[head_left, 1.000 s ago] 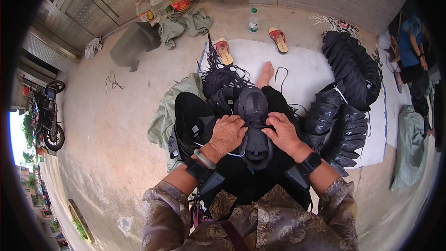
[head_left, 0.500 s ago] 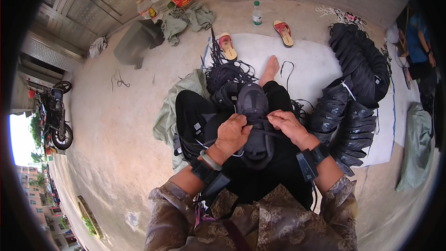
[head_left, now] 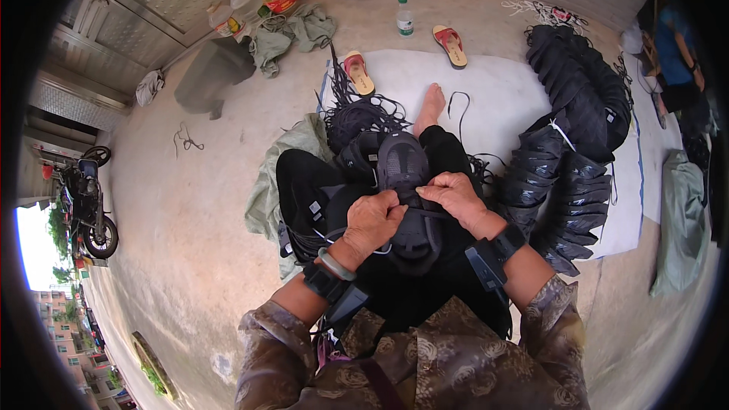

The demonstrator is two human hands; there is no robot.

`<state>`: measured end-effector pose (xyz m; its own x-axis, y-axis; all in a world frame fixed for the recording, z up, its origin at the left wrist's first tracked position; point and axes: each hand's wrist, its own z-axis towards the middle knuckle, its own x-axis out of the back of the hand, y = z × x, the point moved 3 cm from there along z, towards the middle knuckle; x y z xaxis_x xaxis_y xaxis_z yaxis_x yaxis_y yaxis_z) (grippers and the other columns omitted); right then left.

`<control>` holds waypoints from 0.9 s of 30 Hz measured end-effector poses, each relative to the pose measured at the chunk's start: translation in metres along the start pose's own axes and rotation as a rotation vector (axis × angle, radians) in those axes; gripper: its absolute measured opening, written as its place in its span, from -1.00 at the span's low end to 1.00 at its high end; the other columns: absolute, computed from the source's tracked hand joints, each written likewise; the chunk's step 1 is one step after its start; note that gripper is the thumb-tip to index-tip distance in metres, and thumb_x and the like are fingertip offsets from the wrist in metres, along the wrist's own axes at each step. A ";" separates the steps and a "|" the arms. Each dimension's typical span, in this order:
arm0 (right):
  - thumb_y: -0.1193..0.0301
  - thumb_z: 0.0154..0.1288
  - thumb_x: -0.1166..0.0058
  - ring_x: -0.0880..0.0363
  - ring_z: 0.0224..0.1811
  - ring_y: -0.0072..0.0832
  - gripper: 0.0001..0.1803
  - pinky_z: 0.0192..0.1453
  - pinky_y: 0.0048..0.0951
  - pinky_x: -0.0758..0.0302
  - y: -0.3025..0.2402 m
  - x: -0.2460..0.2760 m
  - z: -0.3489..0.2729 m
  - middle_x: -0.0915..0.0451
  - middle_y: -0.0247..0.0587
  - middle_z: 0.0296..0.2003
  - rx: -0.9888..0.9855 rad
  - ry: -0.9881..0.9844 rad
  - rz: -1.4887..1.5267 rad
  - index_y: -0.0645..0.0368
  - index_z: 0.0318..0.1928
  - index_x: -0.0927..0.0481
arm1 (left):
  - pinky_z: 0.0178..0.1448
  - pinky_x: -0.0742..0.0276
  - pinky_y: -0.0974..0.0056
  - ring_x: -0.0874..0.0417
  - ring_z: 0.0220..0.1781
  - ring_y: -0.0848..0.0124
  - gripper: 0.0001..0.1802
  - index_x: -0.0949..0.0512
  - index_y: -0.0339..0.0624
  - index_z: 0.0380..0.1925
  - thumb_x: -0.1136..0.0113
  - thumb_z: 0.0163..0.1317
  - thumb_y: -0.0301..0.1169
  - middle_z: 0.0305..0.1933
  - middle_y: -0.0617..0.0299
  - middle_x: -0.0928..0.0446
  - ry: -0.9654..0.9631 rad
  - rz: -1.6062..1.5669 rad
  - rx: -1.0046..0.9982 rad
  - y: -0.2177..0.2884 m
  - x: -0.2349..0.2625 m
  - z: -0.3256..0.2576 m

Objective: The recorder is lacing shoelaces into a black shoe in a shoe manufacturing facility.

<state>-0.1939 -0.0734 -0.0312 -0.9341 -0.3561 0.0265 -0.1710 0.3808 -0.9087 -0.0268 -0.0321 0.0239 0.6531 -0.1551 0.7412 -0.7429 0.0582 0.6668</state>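
A black sneaker [head_left: 402, 163] lies lengthwise between my knees, its toe pointing away from me. My left hand [head_left: 372, 222] is closed in a pinch at the left edge of its lacing. Over the right side of the lacing, my right hand [head_left: 456, 199] pinches a black shoelace [head_left: 427, 213] between thumb and fingertips. The fingertips of both hands are close together above the shoe; the thin lace is partly hidden by them. Just beyond the toe lies a tangled bundle of black shoelaces [head_left: 361, 118].
Long stacked rows of black shoe pieces [head_left: 543, 175] curve along my right on a white sheet [head_left: 493, 95]. Red sandals [head_left: 450, 47] and a water bottle [head_left: 405, 17] stand ahead. Green cloth [head_left: 266, 182] lies by my left knee; a green sack [head_left: 678, 228] is far right.
My right hand has moved left toward my left hand, narrowing the gap over the sneaker. The whole view has shifted slightly.
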 end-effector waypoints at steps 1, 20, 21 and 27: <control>0.44 -0.04 -0.31 -0.41 -0.45 -0.68 -0.79 -0.39 -0.60 -0.35 0.006 -0.001 0.002 -0.48 -0.39 -0.51 -0.015 0.048 -0.006 0.34 -0.51 -0.58 | -0.51 -0.36 0.20 -0.49 -0.62 0.15 -0.79 -0.41 -0.20 -0.67 -0.22 -0.04 -0.39 -0.72 0.10 -0.41 0.030 0.001 -0.052 0.002 0.000 -0.002; 0.55 0.10 -0.07 -0.38 -0.49 -0.71 -0.95 -0.38 -0.63 -0.35 0.017 0.003 -0.001 -0.47 -0.41 -0.56 0.184 0.124 0.050 0.24 -0.40 -0.48 | -0.52 -0.09 0.47 -0.18 -0.58 0.71 -0.77 -0.38 -0.23 -0.66 -0.12 0.14 -0.53 -0.68 0.45 -0.25 -0.327 -0.666 0.208 -0.005 0.072 -0.079; 0.54 0.12 -0.07 -0.37 -0.50 -0.71 -0.95 -0.40 -0.65 -0.34 0.013 0.001 -0.013 -0.46 -0.42 -0.56 0.105 0.093 0.142 0.24 -0.40 -0.48 | -0.52 -0.09 0.47 -0.18 -0.58 0.71 -0.77 -0.38 -0.23 -0.66 -0.12 0.14 -0.53 -0.68 0.45 -0.25 -0.322 -0.667 0.209 -0.005 0.069 -0.079; 0.19 0.09 -0.13 -0.52 -0.48 -0.28 -0.65 -0.36 -0.36 -0.46 -0.020 -0.007 -0.069 -0.51 -0.12 -0.45 0.425 0.146 -0.571 0.22 -0.28 -0.47 | -0.61 -0.18 0.39 -0.28 -0.71 0.56 -0.79 -0.37 -0.25 -0.69 -0.16 0.05 -0.53 -0.76 0.24 -0.29 0.057 -0.107 -0.160 -0.011 0.069 -0.066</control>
<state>-0.2056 -0.0198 0.0156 -0.7727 -0.2717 0.5737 -0.5357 -0.2057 -0.8189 0.0362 0.0216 0.0731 0.7377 -0.1134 0.6655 -0.6389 0.2013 0.7425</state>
